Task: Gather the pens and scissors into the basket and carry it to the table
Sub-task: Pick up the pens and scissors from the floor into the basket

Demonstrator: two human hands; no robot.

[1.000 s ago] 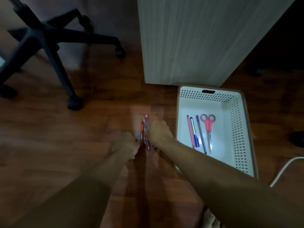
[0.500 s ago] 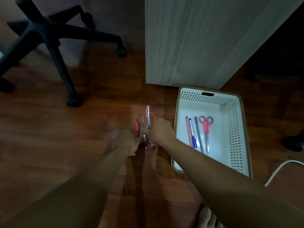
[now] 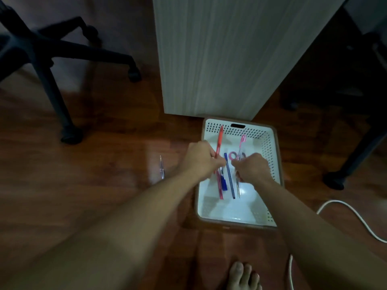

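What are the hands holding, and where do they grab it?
Left hand grips a red pen near its lower end; right hand grips a pink pen at its lower half.

glossy wood floor [image 3: 104, 195], perforated matt white plastic basket [image 3: 270, 147], wood-grain panel [image 3: 219, 59].

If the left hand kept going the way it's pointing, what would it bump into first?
Probably the basket's far perforated wall. The left hand, holding a red pen, points that way; the pen tip would likely touch first, though depth is unclear.
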